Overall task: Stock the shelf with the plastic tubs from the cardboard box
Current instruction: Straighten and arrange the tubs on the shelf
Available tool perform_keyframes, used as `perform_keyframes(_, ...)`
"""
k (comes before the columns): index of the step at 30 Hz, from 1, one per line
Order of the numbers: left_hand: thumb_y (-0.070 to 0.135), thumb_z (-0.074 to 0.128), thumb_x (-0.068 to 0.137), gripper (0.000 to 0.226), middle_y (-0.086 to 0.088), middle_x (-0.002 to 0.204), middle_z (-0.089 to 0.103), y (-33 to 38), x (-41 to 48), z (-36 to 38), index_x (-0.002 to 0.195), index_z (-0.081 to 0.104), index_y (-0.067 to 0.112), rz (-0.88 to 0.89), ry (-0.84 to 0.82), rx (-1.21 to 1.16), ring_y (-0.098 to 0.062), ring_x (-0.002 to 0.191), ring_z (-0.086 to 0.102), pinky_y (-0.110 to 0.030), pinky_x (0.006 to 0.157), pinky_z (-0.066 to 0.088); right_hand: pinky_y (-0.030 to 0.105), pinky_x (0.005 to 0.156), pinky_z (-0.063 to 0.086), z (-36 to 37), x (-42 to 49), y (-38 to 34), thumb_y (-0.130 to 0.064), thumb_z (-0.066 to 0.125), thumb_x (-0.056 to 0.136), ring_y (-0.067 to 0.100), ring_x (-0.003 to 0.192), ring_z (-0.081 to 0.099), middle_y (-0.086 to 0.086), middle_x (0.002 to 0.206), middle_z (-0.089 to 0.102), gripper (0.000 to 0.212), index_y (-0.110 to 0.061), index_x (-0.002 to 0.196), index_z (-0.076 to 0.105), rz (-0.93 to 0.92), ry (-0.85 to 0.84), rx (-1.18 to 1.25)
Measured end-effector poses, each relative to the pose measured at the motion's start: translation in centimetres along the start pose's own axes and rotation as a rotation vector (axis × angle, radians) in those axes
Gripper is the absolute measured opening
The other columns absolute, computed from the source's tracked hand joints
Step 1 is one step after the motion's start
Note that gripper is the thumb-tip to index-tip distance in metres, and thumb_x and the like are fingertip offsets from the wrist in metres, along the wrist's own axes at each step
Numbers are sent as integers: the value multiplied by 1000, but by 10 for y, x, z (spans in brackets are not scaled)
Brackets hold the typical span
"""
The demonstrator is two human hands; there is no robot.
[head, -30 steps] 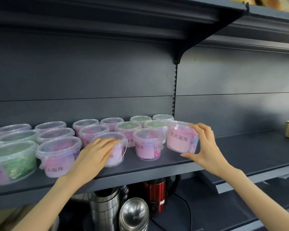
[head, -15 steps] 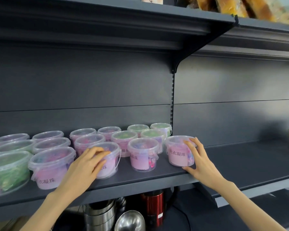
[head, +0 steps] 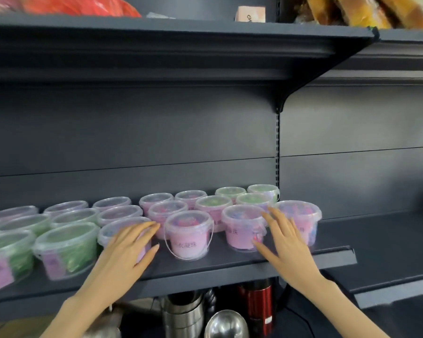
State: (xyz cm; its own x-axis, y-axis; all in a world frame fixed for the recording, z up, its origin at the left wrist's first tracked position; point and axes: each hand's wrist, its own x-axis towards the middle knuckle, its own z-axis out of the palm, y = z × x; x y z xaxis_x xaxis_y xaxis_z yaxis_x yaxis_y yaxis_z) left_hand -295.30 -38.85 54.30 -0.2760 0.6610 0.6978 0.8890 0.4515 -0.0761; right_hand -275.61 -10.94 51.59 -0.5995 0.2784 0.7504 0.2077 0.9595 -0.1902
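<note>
Only the one head view here, so here goes.

A second ago the right hand [head: 286, 242] had a pink-labelled tub up in the air off the shelf edge. Now that end tub [head: 303, 220] stands upright on the shelf [head: 217, 263], at the right end of the front row, just beside its neighbour tub [head: 242, 230]. The right hand has let go. Its fingers are straight and spread, lying in front of the gap between those two tubs. Can't tell whether the fingertips are touching the plastic, it's a bit blurry there.

The left hand [head: 130, 245] hasn't really gone anywhere. It rests flat on a front-row pink tub [head: 122, 231], fingers draped over the lid and thumb out to the side. It isn't curled round anything, so I'd call it steadying more than gripping.

Rest of the shelf: a handled tub [head: 188, 236] stands between the two hands, green tubs [head: 66, 247] sit off to the left, and more rows run back toward the rear panel. Underneath there are steel pots [head: 183, 313] and a red kettle [head: 257, 301].

So what does that mean for the job? One more tub is stocked and neither hand is holding anything. The cardboard box isn't in view, so no idea how many tubs are left in it. My guess is the next move is going back to the box for another one, maybe after nudging this row straight.
</note>
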Motion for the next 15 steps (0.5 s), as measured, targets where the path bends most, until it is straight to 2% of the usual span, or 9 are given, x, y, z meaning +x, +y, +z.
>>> perform_keyframes(4,57,16,96,65,1,119,61,-54,-30,-38,124,59,16,-84,-5,66,-13,107,47,-30,86,39,40,104,34,24,2,-82,-59,36,89,13,130,32,-1,143,39,64,-17,138,36,-103,-7,7)
perform_keyframes(6,59,14,95,69,0,120,62,-79,-50,-56,124,60,16,-138,-16,92,-15,109,48,-35,86,44,39,108,30,39,5,-122,-62,34,89,13,133,31,0,145,38,68,-16,139,36,-109,-49,44)
perform_keyframes(9,60,16,94,70,-1,119,63,-119,-84,-82,126,58,14,-185,-61,177,-16,109,50,-35,86,45,41,109,26,62,10,-179,-70,28,88,14,136,25,1,148,35,78,-13,141,34,-125,-98,32)
perform_keyframes(13,65,17,90,74,-3,124,61,-172,-127,-112,129,55,15,-280,-89,201,-27,106,59,-42,83,48,39,113,11,86,20,-252,-77,17,83,17,141,19,4,151,28,91,-12,145,28,-146,-174,42)
perform_keyframes(15,66,19,89,75,-4,127,59,-198,-145,-127,131,53,15,-315,-87,214,-29,109,58,-44,85,47,42,111,18,94,28,-284,-77,16,83,20,137,29,5,147,36,90,-11,142,34,-143,-210,15)
